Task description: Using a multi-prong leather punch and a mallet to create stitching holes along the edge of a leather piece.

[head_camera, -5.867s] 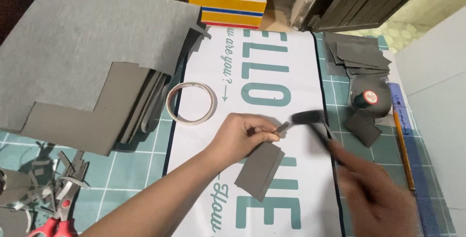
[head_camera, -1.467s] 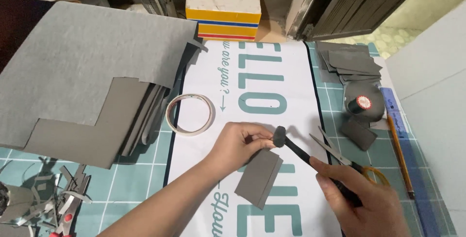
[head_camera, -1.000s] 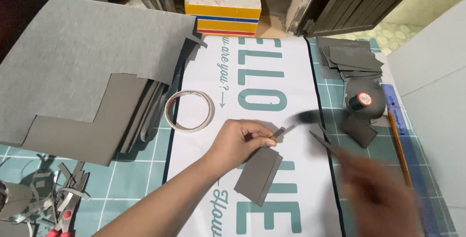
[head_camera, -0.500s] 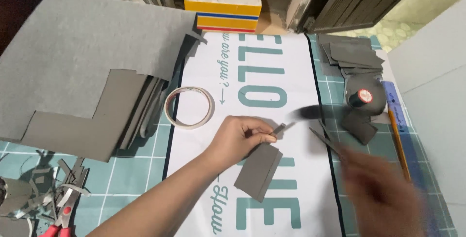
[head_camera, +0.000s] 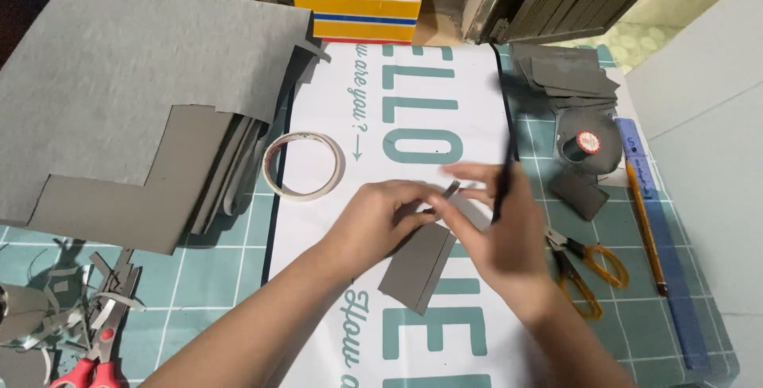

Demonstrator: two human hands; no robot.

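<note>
Head view: right hand, blurred, partly over grey card.

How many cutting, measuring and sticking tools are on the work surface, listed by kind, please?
Scissors: 2, orange-handled and red-handled
Tape roll: 1
Ruler: 1
Pencil: 1
Total: 5

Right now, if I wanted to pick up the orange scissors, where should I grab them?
Probably by the orange loop handles of the scissors, coming from the right. They lie flat on the mat, blades shut and pointing up-left under the right hand.
</note>
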